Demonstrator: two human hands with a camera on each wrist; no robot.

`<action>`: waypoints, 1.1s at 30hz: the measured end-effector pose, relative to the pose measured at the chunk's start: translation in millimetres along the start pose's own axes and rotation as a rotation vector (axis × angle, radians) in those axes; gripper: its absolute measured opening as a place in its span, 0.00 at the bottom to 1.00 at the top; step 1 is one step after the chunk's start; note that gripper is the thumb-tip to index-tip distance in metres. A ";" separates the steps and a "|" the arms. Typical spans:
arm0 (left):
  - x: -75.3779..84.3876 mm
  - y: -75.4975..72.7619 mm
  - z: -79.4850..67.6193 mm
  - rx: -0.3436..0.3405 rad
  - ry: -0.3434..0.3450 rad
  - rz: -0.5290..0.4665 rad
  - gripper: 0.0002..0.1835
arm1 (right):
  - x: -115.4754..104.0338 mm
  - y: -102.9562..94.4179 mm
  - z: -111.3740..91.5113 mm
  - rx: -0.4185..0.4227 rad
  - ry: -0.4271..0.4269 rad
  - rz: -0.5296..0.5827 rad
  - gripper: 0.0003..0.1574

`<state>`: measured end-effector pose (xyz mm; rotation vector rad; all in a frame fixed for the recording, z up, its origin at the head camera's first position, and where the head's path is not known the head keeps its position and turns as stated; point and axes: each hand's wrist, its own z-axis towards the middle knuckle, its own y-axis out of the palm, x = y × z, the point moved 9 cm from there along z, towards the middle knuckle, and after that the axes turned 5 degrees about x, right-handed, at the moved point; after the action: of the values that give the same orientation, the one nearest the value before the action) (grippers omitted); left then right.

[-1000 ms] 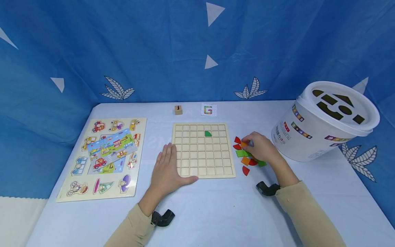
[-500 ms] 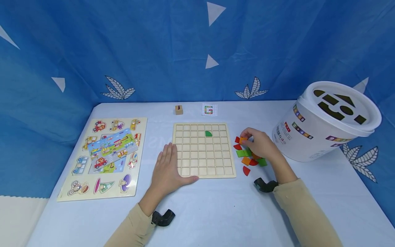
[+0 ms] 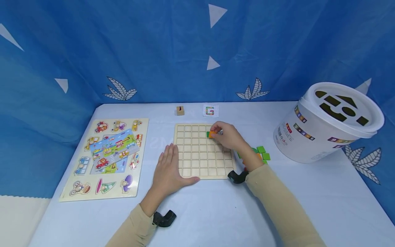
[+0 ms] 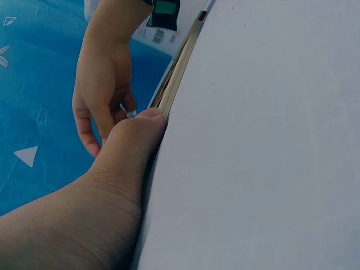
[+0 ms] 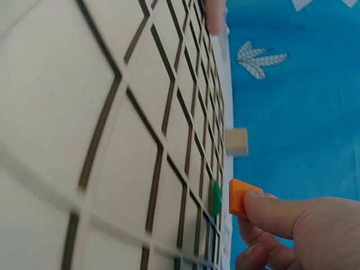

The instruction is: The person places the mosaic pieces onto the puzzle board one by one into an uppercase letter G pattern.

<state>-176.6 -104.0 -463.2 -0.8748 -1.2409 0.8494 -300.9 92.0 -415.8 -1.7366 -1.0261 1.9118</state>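
Observation:
My right hand [image 3: 229, 138] pinches an orange square tile [image 3: 212, 134] over the upper right part of the wooden grid board [image 3: 195, 156]. Close up in the right wrist view, the thumb presses the orange tile [image 5: 242, 197], just beside a green quarter-round tile [image 5: 216, 198] lying in a cell of the board. My left hand [image 3: 168, 170] lies along the board's left side, fingers straight, thumb stretched along the front edge. In the left wrist view that thumb [image 4: 135, 135] touches the board's edge [image 4: 179, 70]. Loose green tiles [image 3: 266, 156], with some orange and red, lie partly hidden behind my right forearm.
A small pattern card [image 3: 211, 110] and a wooden cube [image 3: 180, 110] sit behind the board. On the left lies a knobbed puzzle board [image 3: 69, 178] with picture cards [image 3: 115, 147] on it. A white bucket [image 3: 308, 137] with a shape-hole lid stands at the right.
My right hand has picked the orange tile from the loose pile and carried it left to the board, beside the green tile. My left hand stays in place.

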 end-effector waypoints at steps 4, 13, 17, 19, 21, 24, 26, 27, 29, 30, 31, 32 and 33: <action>0.4 0.8 0.1 -0.008 -0.003 0.005 0.78 | -9.4 14.0 8.5 0.003 -0.019 -0.013 0.07; 2.4 -0.6 0.0 -0.007 0.003 0.010 0.78 | -15.7 28.6 17.5 0.015 -0.036 -0.091 0.07; 2.0 -1.2 -0.2 -0.005 0.002 0.008 0.78 | -17.5 31.6 19.4 0.017 -0.033 -0.122 0.08; 2.0 -1.6 -0.4 0.001 0.004 0.006 0.78 | -18.5 32.2 19.6 0.020 -0.032 -0.139 0.08; 2.0 -1.8 -0.4 0.003 0.004 0.004 0.78 | -20.1 32.1 18.8 0.021 -0.033 -0.157 0.09; 1.6 -1.3 -0.4 -0.001 0.000 0.003 0.78 | -22.9 31.4 17.4 0.019 -0.046 -0.182 0.11; 1.3 -1.0 -0.5 -0.006 -0.005 0.002 0.78 | -24.5 31.5 16.3 0.014 -0.058 -0.202 0.13; 1.3 -1.0 -0.5 -0.007 -0.003 0.002 0.78 | -24.8 31.7 15.8 0.010 -0.061 -0.208 0.13; 1.0 -0.6 -0.3 -0.008 -0.006 0.006 0.78 | -25.2 31.9 14.5 0.000 -0.065 -0.223 0.14; 0.7 -0.4 -0.2 -0.008 -0.006 0.007 0.78 | -25.2 32.0 13.8 -0.005 -0.067 -0.227 0.15; 0.6 -0.2 -0.1 -0.010 -0.007 0.008 0.78 | -25.2 32.1 13.0 -0.012 -0.066 -0.227 0.15; 0.6 0.0 -0.1 -0.010 -0.005 0.011 0.78 | -25.2 31.6 11.7 -0.020 -0.064 -0.226 0.15; 0.5 0.1 0.0 -0.009 -0.005 0.012 0.77 | -25.2 30.8 10.4 -0.026 -0.063 -0.227 0.16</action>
<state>-176.6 -103.5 -463.2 -0.8890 -1.2457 0.8570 -300.2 51.1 -420.3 -1.5089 -1.2198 1.8270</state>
